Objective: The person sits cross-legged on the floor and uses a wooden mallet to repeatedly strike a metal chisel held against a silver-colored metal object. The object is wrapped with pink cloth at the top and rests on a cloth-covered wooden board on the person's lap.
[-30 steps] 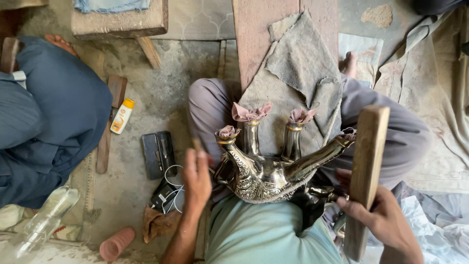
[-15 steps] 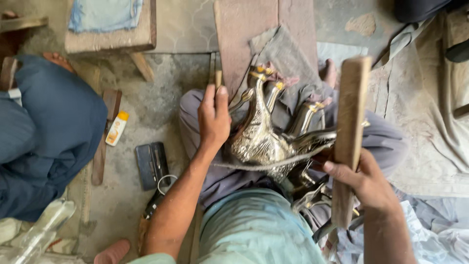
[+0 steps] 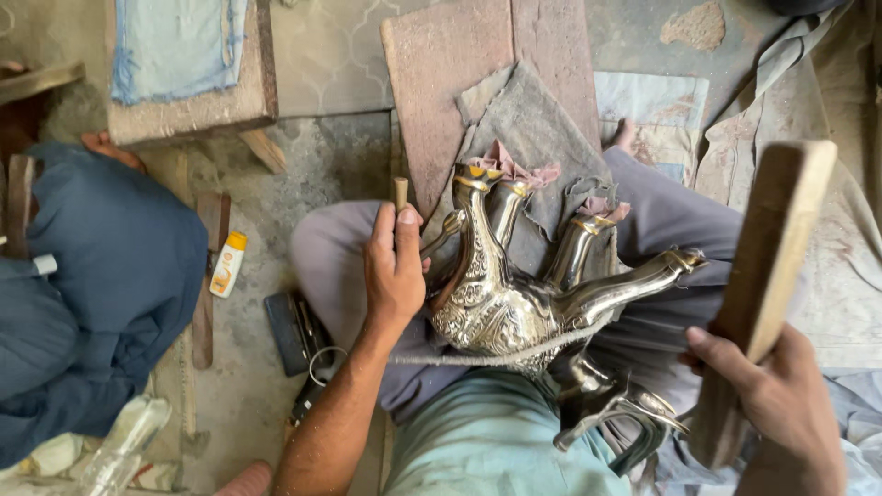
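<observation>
Left hand (image 3: 393,268) grips a wooden-handled tool (image 3: 401,192) at nine o'clock of the silver camel figurine (image 3: 503,308); right hand (image 3: 781,404) clasps a wooden plank (image 3: 767,276).

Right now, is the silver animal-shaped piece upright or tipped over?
Tipped over. The silver animal figure lies on its side across the person's lap, legs pointing away toward the cloth, steadied by the left hand.

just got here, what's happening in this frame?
A person seated on the floor has an ornate silver metal camel-shaped vessel across their lap. The left hand grips a thin wooden-handled tool beside it. The right hand holds a flat wooden paddle raised, apart from the vessel. A string runs across the vessel's underside. Another person in blue clothing sits alongside.
</observation>
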